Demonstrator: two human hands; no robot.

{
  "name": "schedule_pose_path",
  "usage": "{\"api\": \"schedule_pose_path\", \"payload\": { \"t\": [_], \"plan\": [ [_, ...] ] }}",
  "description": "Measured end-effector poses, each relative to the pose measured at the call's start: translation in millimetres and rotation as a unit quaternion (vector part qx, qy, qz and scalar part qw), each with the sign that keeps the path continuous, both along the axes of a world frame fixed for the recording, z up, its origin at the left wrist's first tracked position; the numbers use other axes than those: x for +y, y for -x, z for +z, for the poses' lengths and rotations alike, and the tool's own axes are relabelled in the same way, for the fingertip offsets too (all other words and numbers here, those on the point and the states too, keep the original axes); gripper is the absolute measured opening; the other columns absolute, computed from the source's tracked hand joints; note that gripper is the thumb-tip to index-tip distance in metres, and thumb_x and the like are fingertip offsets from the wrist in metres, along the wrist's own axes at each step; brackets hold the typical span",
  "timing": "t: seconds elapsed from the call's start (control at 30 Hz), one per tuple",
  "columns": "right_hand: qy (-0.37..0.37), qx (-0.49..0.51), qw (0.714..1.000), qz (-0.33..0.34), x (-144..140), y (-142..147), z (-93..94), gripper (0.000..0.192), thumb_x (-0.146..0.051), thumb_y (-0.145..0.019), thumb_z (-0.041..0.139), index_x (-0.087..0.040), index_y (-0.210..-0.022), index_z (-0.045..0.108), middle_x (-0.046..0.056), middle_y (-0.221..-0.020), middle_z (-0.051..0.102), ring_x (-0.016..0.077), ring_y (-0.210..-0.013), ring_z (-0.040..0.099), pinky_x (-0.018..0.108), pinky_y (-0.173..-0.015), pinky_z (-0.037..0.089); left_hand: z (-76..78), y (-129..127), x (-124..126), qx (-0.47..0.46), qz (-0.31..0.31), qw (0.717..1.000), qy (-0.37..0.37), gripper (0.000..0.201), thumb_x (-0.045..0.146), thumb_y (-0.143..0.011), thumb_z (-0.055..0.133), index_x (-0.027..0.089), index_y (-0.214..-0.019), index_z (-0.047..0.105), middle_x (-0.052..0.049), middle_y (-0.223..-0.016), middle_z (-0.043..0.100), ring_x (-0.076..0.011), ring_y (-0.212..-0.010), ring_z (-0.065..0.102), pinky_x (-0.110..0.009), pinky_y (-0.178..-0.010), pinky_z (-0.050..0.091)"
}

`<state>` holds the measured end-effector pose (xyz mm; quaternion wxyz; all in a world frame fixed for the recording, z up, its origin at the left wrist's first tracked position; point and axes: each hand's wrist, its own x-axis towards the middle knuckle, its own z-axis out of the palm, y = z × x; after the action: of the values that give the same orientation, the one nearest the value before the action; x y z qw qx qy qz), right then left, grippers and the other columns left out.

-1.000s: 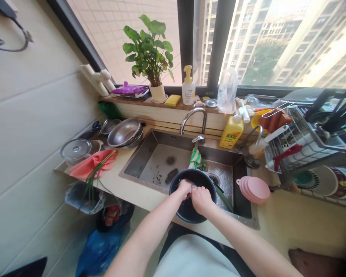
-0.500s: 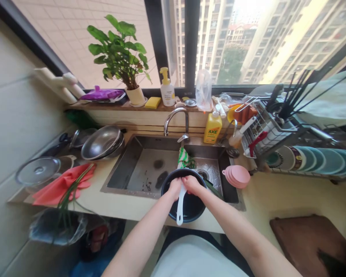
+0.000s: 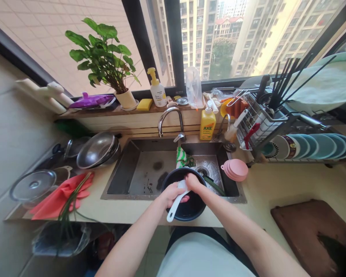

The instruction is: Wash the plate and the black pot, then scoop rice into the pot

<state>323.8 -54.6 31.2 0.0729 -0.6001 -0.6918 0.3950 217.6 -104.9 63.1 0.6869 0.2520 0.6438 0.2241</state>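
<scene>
My left hand [image 3: 173, 192] is closed around a white rice paddle [image 3: 175, 206], whose long handle, with a hole at its end, points toward me and to the left. My right hand [image 3: 192, 182] has its fingers curled at the paddle's broad far end, and the fingertips are partly hidden. Both hands are over a dark round pot [image 3: 197, 207], which sits across the front rim of the sink. Behind the pot, a green-and-white cloth [image 3: 181, 157] hangs over the divider of the double sink [image 3: 141, 161].
A chrome faucet [image 3: 171, 109] arches behind the divider. Pink scalloped dishes [image 3: 235, 170] and a yellow detergent bottle [image 3: 208, 124] stand near the right basin. At left are metal bowls [image 3: 95, 150] and red gloves [image 3: 60, 196]. A brown cutting board [image 3: 308, 227] lies at right.
The paddle's handle end has swung left, and my left hand has turned more palm-up beneath it. My right hand has moved slightly right and up. The view has shifted a little.
</scene>
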Motion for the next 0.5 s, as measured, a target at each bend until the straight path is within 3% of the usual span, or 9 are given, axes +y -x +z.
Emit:
{"api": "schedule_pose_path", "payload": {
  "t": [0.13,0.27,0.37,0.5],
  "plan": [
    [0.083,0.149,0.984,-0.051,-16,-14,20.1,0.044,-0.014,-0.094,0.019,-0.011,-0.123,0.052,0.011,-0.107,0.069,0.0133,-0.09,0.067,0.025,-0.072,0.054,24.6,19,-14,0.004,0.016,0.998,-0.068,0.054,0.01,-0.076,0.059,0.02,-0.125,0.039,-0.002,-0.079,0.064,-0.0119,-0.045,0.061,-0.016,-0.036,0.042],
    [0.199,0.401,0.885,-0.127,-28,-25,31.3,0.031,-0.025,-0.091,0.04,-0.015,-0.117,0.053,0.01,-0.107,0.068,0.0159,-0.091,0.067,0.03,-0.075,0.055,27.1,16,-15,0.02,0.044,0.988,-0.144,0.038,0.022,-0.08,0.055,0.02,-0.115,0.04,-0.001,-0.079,0.062,-0.01,-0.038,0.057,-0.017,-0.031,0.038],
    [0.121,0.408,0.9,-0.099,-28,-28,34.2,0.024,-0.023,-0.078,0.057,-0.017,-0.101,0.058,0.005,-0.096,0.069,0.0169,-0.086,0.065,0.029,-0.073,0.053,23.4,6,-9,0.022,0.075,0.979,-0.187,0.033,0.042,-0.083,0.053,0.019,-0.106,0.044,0.0,-0.073,0.061,-0.0099,-0.039,0.055,-0.019,-0.034,0.042],
    [-0.037,0.396,0.912,-0.106,-22,-37,54.1,0.011,-0.021,-0.075,0.059,-0.018,-0.085,0.06,0.002,-0.083,0.068,0.0159,-0.078,0.063,0.028,-0.075,0.05,25.1,-2,-4,0.018,0.099,0.951,-0.293,0.048,0.061,-0.076,0.056,0.016,-0.092,0.058,0.0,-0.069,0.061,-0.0128,-0.055,0.058,-0.023,-0.051,0.049]
  ]
}}
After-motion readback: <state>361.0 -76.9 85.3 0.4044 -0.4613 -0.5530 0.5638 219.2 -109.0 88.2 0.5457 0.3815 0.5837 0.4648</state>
